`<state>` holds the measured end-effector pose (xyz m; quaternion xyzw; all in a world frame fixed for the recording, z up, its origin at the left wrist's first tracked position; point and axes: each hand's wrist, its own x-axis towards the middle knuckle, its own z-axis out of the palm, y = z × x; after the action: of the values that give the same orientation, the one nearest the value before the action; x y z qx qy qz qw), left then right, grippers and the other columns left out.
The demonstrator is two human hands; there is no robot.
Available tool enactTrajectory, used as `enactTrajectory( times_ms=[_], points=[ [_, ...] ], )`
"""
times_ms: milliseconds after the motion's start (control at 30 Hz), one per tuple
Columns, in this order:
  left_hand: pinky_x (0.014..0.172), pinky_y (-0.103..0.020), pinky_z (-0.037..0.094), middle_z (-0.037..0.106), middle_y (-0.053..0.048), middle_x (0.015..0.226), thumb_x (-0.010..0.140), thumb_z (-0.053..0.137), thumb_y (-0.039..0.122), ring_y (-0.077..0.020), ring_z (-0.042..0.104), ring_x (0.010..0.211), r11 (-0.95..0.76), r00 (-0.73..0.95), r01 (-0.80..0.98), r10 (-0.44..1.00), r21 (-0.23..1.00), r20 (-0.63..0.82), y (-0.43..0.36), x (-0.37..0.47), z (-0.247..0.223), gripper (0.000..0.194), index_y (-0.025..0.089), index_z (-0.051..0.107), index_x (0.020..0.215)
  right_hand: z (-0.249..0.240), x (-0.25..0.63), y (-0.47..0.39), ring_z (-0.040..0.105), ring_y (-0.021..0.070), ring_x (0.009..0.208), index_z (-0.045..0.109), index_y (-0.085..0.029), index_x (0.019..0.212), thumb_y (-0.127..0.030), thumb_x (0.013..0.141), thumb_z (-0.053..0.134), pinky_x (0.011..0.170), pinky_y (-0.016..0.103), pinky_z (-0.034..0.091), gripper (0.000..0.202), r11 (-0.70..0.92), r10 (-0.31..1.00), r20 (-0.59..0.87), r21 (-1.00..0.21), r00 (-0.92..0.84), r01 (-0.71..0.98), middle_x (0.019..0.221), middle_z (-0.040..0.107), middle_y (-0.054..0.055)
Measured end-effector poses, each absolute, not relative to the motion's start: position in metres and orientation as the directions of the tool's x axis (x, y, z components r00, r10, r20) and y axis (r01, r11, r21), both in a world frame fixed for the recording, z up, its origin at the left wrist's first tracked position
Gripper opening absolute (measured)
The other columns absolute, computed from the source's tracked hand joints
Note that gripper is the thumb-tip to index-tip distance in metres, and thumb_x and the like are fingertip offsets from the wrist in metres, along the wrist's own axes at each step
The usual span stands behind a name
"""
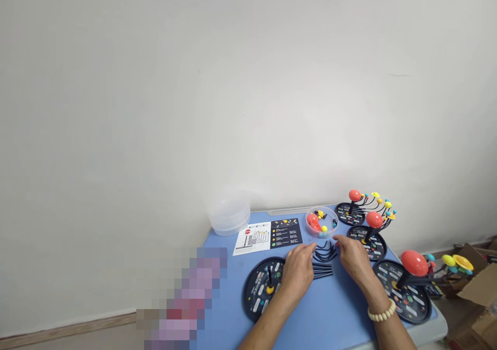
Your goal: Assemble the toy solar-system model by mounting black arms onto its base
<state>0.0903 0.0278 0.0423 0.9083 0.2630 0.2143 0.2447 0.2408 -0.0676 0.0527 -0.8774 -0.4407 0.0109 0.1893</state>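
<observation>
My left hand [298, 267] is closed, with thumb and forefinger together beside a bunch of thin black curved rods [325, 252]. Whatever it pinches is too small or hidden to make out. Across the rods, my right hand [354, 259] has its fingers curled in near the curved ends; what lies in them cannot be made out. The straight ends of the rods [324, 271] show below the left fingertips. Partly behind my left hand lies a round black base [256, 288] printed with planets, a short post standing at its middle.
Three planet models stand on the right: far [354, 195], middle [375, 220] and near [414, 263]. A clear dish [306, 230] holds coloured balls. A printed instruction sheet [254, 238] and stacked clear containers [230, 218] are at the back left. Cardboard boxes [479, 282] stand beyond the blue table [310, 324].
</observation>
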Motion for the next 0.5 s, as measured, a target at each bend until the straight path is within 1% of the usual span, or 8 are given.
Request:
enactTrajectory(
  times_ms=[500],
  points=[
    [0.095,-0.035,0.046,0.07,-0.009,0.113,0.092,0.037,0.009,-0.0212,0.062,0.107,-0.747,0.775,0.378,0.578,0.547,0.255,0.0267,0.0904,0.0438,0.041,0.02,0.064,0.121,0.0519,0.2421,-0.0685,0.068,0.0213,0.102,0.066,-0.02,0.123,-0.005,0.088,0.036,0.077,0.023,0.044,0.048,-0.526,0.784,0.148,-0.358,0.603,0.772,0.106,0.076,0.005]
  ],
)
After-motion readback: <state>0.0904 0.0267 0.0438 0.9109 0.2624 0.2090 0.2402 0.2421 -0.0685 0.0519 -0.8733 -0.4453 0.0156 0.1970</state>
